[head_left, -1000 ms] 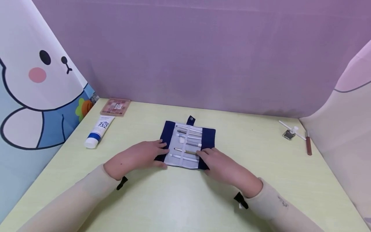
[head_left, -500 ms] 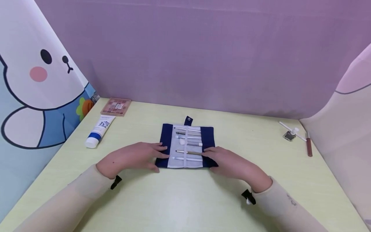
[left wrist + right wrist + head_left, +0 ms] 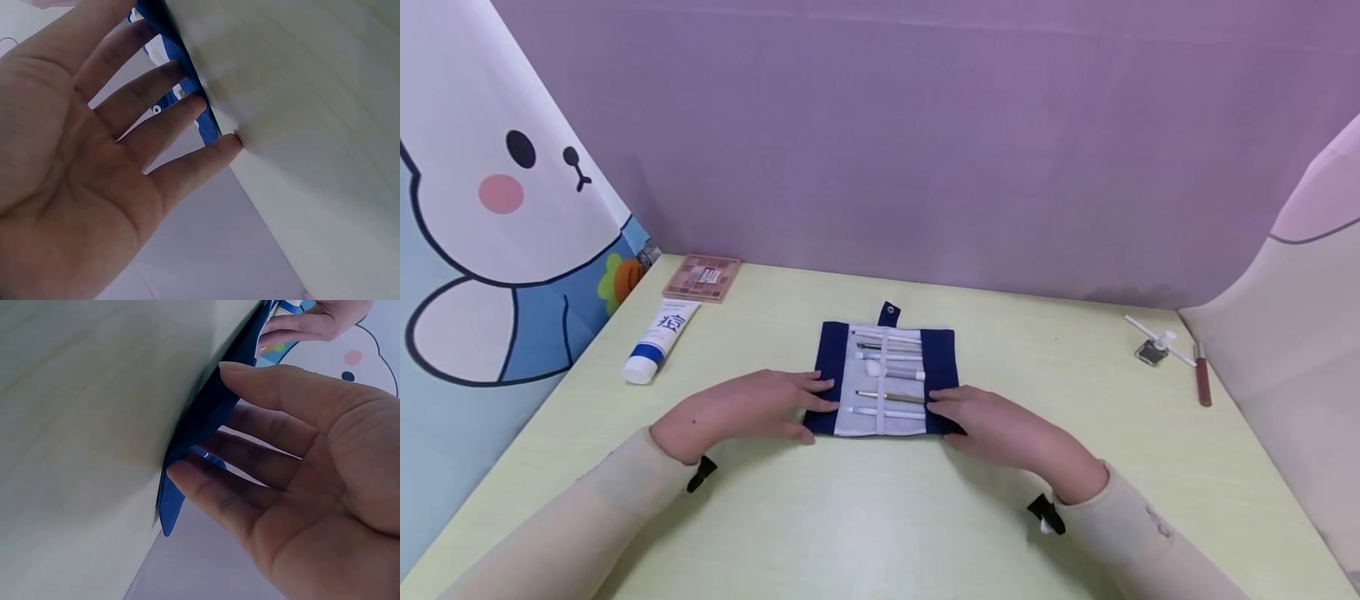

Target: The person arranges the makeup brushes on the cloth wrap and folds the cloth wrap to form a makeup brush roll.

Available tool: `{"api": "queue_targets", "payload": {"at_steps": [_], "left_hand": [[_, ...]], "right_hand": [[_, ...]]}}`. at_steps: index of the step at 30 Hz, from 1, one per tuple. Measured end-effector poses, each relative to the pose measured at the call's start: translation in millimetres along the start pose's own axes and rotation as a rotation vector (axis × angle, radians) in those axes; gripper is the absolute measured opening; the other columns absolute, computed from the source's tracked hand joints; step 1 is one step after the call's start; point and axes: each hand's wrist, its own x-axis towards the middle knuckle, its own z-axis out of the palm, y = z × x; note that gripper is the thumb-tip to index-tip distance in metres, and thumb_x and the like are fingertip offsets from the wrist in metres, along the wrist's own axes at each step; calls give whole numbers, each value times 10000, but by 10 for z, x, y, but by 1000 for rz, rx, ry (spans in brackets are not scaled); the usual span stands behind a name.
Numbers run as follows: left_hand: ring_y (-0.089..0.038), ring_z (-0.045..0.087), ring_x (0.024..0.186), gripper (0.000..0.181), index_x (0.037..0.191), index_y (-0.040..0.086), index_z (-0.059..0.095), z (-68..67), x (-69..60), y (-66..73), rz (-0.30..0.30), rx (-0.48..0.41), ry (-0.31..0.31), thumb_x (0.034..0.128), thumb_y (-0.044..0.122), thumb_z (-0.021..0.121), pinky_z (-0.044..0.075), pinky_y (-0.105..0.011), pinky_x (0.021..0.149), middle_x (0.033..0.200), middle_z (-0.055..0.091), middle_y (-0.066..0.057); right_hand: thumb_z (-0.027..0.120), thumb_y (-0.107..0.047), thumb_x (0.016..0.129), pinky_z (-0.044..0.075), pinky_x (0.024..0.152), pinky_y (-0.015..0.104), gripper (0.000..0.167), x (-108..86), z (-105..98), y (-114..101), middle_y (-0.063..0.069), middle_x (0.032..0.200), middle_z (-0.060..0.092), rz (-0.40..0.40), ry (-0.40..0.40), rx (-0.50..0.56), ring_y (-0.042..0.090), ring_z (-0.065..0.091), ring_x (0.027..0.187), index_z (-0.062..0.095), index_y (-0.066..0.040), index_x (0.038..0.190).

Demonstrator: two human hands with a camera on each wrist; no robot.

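A navy fabric brush roll lies unrolled on the table, its snap strap pointing away from me. Several makeup brushes, among them a brown-handled brush, sit under a pale elastic band across the grey lining. My left hand rests its spread, fairly straight fingers on the left navy flap. On the right flap lie the fingertips of my right hand, gently bent. In the right wrist view, the navy flap meets the fingertips and thumb without being gripped. The left wrist view has the left palm turned to the camera.
At the back left lie a pink makeup palette and a white tube with a blue band. Towards the right edge are a small glass bottle, a thin white stick and a brown-handled tool. A purple cloth hangs behind.
The brush roll has straightened and its side flaps lie more spread. My hands have moved apart, the left leftwards and the right rightwards. Over the last half second almost nothing moves.
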Motion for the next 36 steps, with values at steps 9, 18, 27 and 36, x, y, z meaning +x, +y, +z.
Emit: {"api": "queue_targets", "payload": {"at_steps": [9, 18, 27, 36], "left_hand": [[-333, 428, 1595, 385, 1421, 236, 711, -39, -11, -20, 45, -37, 0, 1042, 305, 712, 445, -537, 1248, 1665, 505, -99], [-307, 592, 1471, 311, 1369, 217, 749, -61, 37, -158, 97, -233, 51, 1073, 251, 663, 513, -517, 1189, 1560, 627, -72], [-158, 705, 1260, 311, 1374, 213, 744, -51, 126, -352, 110, -444, 127, 1101, 289, 616, 583, -341, 1026, 1366, 763, 12], [-161, 803, 999, 310, 1349, 137, 728, -105, 205, -367, -16, -592, 142, 1121, 282, 576, 637, -431, 1003, 1211, 771, -58]], "right_hand": [[677, -56, 1023, 560, 1121, 528, 385, -14, -21, 66, 181, 1451, 693, -20, 28, 64, 387, 658, 1367, 682, -10, 1406], [596, -35, 1064, 561, 760, 252, 306, 34, -125, 151, 100, 1150, 807, -6, 49, 161, 8, 535, 685, 718, -33, 1345], [591, -58, 1079, 515, 680, 219, 270, 126, -164, 267, 75, 1163, 797, 0, 61, 176, 24, 515, 657, 717, -64, 1318], [596, -69, 1082, 502, 689, 237, 261, 208, -202, 424, 71, 1166, 789, -10, 101, 232, 42, 527, 684, 722, -99, 1308]]}}
